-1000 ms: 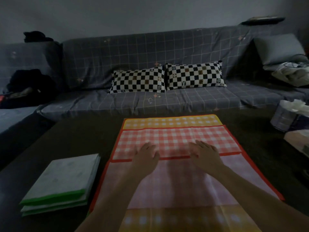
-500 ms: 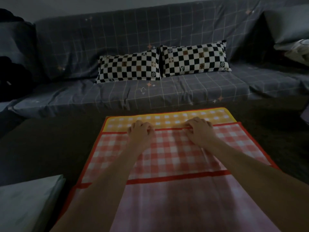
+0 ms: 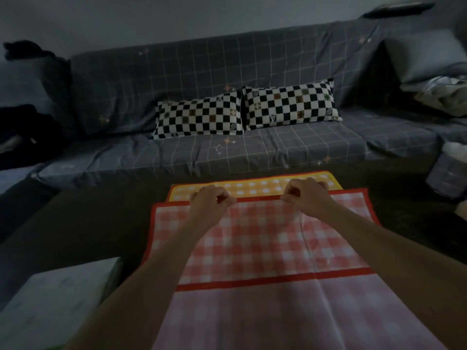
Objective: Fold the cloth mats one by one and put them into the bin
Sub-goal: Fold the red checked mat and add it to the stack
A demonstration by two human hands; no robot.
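A dim room, seen from above my own arms. My left hand [image 3: 211, 199] and right hand [image 3: 307, 195] are both curled, fingers and thumb pinching the far red edge of the red checked mat [image 3: 255, 238], which lies flat on the dark table [image 3: 101, 223] straight ahead at twelve o'clock. Under it a yellow checked mat [image 3: 252, 186] shows just beyond my knuckles. The red mat's pale pink underside [image 3: 278, 317] runs back toward me at six o'clock. At eight o'clock sits a stack of folded pale mats [image 3: 58, 294]. Beyond the table, a grey grid-patterned sofa [image 3: 278, 152] holds two black-and-white checkered cushions [image 3: 247, 109], touching side by side.
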